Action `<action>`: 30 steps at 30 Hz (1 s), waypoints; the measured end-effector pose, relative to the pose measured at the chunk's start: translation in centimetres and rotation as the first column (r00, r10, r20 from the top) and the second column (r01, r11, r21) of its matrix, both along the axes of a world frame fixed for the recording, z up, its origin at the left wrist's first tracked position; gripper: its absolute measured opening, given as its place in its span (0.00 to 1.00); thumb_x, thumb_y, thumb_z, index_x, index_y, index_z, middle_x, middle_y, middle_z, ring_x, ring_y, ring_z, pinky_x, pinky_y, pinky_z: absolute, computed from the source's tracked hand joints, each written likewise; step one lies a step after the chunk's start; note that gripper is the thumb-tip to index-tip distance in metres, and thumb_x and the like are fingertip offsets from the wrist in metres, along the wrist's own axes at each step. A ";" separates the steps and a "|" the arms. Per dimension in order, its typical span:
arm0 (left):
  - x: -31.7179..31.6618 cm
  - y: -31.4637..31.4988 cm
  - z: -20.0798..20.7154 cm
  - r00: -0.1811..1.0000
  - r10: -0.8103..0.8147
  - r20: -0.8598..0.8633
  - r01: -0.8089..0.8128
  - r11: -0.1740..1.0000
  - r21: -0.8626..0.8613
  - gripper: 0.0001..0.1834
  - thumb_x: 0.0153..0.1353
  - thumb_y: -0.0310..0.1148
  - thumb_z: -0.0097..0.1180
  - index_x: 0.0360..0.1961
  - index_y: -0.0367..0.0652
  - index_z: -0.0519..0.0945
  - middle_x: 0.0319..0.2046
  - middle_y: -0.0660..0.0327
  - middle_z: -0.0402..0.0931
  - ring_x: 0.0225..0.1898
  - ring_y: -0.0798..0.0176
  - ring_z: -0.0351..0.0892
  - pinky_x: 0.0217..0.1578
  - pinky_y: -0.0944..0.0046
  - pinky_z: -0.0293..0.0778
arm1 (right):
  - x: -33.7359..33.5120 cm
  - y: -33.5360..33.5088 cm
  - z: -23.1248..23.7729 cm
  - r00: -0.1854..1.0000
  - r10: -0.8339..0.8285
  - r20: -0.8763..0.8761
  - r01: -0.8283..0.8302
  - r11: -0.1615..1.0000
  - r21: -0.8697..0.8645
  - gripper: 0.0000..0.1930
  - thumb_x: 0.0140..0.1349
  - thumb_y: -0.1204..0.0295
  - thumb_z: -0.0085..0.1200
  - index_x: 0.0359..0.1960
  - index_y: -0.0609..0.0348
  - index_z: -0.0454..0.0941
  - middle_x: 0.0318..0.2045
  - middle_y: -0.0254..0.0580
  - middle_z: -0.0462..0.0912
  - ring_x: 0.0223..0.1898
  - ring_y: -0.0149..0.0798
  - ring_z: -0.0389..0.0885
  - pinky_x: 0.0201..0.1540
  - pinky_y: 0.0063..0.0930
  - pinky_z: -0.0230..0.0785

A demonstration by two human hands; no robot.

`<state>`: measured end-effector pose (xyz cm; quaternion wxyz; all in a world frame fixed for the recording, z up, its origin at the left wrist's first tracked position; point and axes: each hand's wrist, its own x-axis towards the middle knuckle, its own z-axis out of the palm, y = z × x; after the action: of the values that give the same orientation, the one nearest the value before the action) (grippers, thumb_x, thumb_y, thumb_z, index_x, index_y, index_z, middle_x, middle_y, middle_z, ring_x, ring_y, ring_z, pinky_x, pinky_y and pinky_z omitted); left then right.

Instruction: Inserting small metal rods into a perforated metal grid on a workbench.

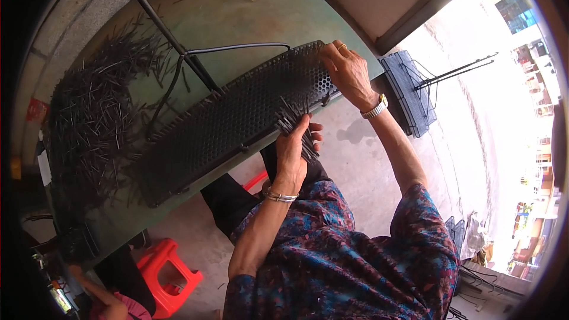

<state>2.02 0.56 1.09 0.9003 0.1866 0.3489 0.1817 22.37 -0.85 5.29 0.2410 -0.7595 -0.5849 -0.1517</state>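
A long black panel (pixel 204 127) full of round holes lies aslant over the near edge of the table, with thin dark strips standing along its far side. My left hand (pixel 294 148) is closed round a bunch of thin dark strips (pixel 289 117), just in front of the panel's near edge. At the panel's right end, my right hand (pixel 347 74) has its fingers pinched together against the surface. Whatever is between those fingertips is hidden. A black metal rod frame (pixel 237 46) reaches over the panel, joined to a long pole (pixel 155 18).
A large heap of dark strips (pixel 92 112) covers the left of the green table (pixel 237 15). Below stands a red plastic stool (pixel 169 278), near another person's arm (pixel 98 290). Dark stacked panels (pixel 409 92) with rods stand beyond the table's right edge. Another person's head shows at the far edge.
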 end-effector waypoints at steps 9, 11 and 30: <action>0.3 -0.2 0.7 1.000 0.020 -0.022 -0.019 0.998 0.052 0.12 0.63 0.36 0.61 0.42 0.40 0.80 0.28 0.57 0.81 0.24 0.66 0.77 0.20 0.69 0.70 | -0.3 0.2 -0.4 0.984 0.054 -0.169 -0.041 0.996 0.075 0.04 0.62 0.73 0.53 0.38 0.53 0.75 0.32 0.41 0.78 0.32 0.50 0.79 0.34 0.39 0.71; 0.4 -0.3 0.5 1.000 0.011 -0.022 -0.010 0.999 0.045 0.12 0.63 0.36 0.61 0.42 0.40 0.79 0.29 0.57 0.81 0.25 0.66 0.78 0.20 0.69 0.70 | -0.2 0.3 -0.6 0.982 0.063 -0.177 -0.051 0.996 0.074 0.03 0.63 0.73 0.53 0.38 0.54 0.75 0.32 0.41 0.78 0.32 0.50 0.79 0.34 0.39 0.71; 0.3 -0.4 1.2 0.999 -0.004 -0.034 0.008 0.995 0.103 0.13 0.64 0.38 0.58 0.45 0.42 0.76 0.33 0.56 0.83 0.29 0.66 0.81 0.22 0.70 0.70 | -0.8 1.3 -1.1 0.974 -0.156 -0.165 0.165 0.985 0.046 0.09 0.62 0.66 0.53 0.36 0.59 0.75 0.35 0.48 0.80 0.33 0.54 0.80 0.33 0.45 0.71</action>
<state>2.35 0.18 2.24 0.8839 0.2371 0.3537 0.1936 21.57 0.42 4.21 0.2969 -0.8065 -0.4955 -0.1262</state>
